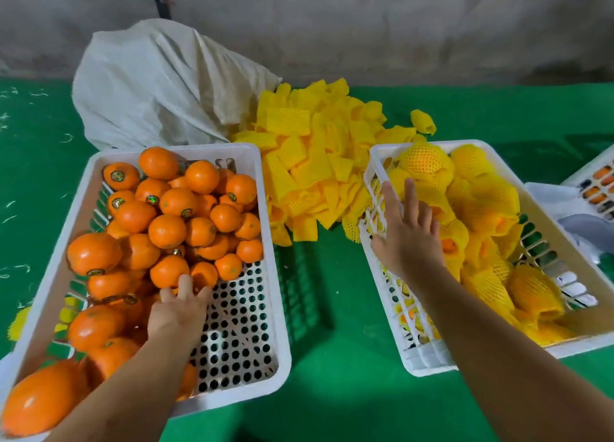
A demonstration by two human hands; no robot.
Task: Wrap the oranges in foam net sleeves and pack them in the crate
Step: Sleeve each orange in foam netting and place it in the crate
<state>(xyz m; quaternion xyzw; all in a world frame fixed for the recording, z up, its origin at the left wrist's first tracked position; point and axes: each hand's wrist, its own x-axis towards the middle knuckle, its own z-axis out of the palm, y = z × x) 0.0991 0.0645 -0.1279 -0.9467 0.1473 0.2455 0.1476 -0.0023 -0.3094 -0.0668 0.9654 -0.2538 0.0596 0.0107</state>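
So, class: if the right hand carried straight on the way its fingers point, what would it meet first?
The right hand, open over the right crate, points up and away. It would likely first meet the netted orange at the far end, though depth is unclear.

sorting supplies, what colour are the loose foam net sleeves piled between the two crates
Yellow. The foam net sleeves show best in the head view, heaped on the green table cover.
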